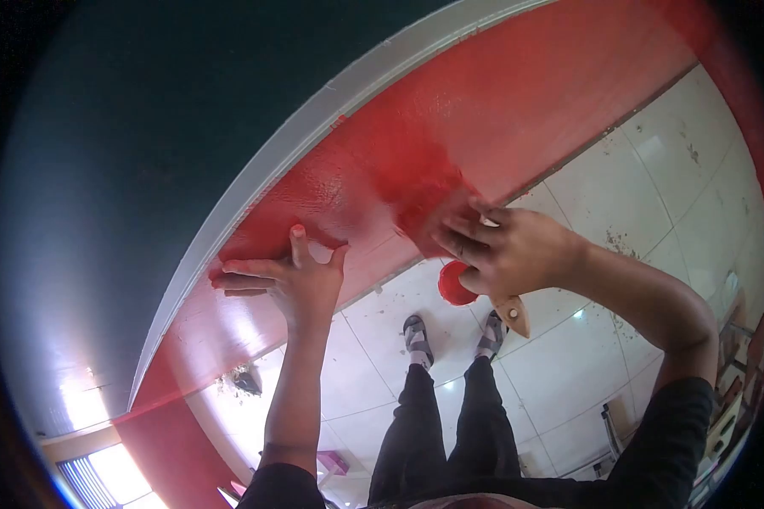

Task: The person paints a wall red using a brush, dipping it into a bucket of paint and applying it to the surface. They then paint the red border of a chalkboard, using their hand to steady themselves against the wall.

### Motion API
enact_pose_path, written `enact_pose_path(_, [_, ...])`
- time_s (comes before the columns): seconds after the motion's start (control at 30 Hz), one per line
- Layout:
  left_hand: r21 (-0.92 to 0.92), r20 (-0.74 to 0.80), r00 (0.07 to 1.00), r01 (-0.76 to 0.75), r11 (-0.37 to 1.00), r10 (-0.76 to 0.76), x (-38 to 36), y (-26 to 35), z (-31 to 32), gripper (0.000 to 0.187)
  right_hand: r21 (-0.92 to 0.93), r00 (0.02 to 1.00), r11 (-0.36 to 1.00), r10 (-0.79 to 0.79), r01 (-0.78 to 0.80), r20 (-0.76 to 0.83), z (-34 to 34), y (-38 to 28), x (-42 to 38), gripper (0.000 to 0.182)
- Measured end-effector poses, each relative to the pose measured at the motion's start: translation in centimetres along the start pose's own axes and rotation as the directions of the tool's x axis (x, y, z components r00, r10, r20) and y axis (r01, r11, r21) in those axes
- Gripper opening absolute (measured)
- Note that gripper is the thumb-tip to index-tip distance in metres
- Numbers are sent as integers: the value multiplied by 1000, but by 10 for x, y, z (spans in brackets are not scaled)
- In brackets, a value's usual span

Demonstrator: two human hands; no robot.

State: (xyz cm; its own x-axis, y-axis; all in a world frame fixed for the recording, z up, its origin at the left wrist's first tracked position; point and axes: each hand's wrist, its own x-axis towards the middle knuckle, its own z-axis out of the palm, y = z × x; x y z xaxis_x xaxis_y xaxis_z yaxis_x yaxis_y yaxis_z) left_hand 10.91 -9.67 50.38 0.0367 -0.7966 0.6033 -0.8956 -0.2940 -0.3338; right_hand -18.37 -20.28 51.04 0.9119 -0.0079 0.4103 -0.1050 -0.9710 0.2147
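Note:
My right hand (509, 246) is closed around a paintbrush, whose pale wooden handle (514, 316) with a hole near its end sticks out below the palm. Most of the brush head is hidden by my fingers, close against the red lower wall (518, 110). Wet, darker red paint covers the wall around it. With fingers spread, my left hand (301, 280) is at the glossy red surface farther left; red paint stains its fingertips. Below my right hand shows a round red shape (457, 284), perhaps an open paint container, partly covered by the hand.
A white trim strip (267, 157) divides the red band from the dark green wall (161, 127). Pale floor tiles (560, 365) carry scattered debris. A small dark object (246, 382) lies at the wall's foot. Furniture (734, 399) stands at right. My sandalled feet (418, 339) are below.

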Motion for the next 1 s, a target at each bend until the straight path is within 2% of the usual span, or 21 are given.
enact_pose_path(0.03, [0,-16,1000,-13,1000,13,1,1,0,135,117,959,993,-51,18,280,-1,-1,-2,20])
enact_pose_path(0.13, [10,-16,1000,-12,1000,12,1,1,1,135,114,923,993,-22,-24,383,-15,14,11,16])
enact_pose_path(0.2, [48,0,1000,-13,999,13,-2,0,1,136,360,986,921,109,-149,129,-51,33,30,20])
enact_pose_path(0.27, [83,12,1000,-15,996,14,-1,2,-1,137,394,965,908,217,-144,-146,-81,33,44,24])
enact_pose_path(0.3, [63,-4,1000,-12,998,12,2,4,-3,133,393,966,909,213,-141,-147,-81,24,47,24])
enact_pose_path(0.37, [43,-19,1000,-3,999,4,2,3,-1,130,60,851,976,213,-210,-480,-79,3,51,28])
enact_pose_path(0.53, [40,-4,999,51,998,-51,-3,2,4,134,63,814,974,217,-218,-539,-76,-3,46,33])
enact_pose_path(0.63, [41,-11,999,40,998,-40,-4,1,6,134,10,802,980,168,-198,-573,-53,4,41,33])
enact_pose_path(0.7, [32,-24,999,40,999,-39,-3,1,7,134,-136,751,976,37,-168,-660,-31,11,38,32])
enact_pose_path(0.73, [21,-34,999,37,999,-36,-4,1,7,134,-133,750,977,39,-169,-660,-22,13,36,32])
enact_pose_path(0.8, [16,-10,1000,29,999,-29,-6,0,6,135,-145,830,969,90,-201,-551,-7,16,35,15])
enact_pose_path(0.93, [28,26,1000,4,1000,-4,-4,2,1,137,-84,793,972,127,-219,-596,21,10,34,15])
enact_pose_path(1.0, [21,25,1000,0,1000,0,-2,3,-2,139,-76,905,987,95,-138,-414,32,-4,14,10])
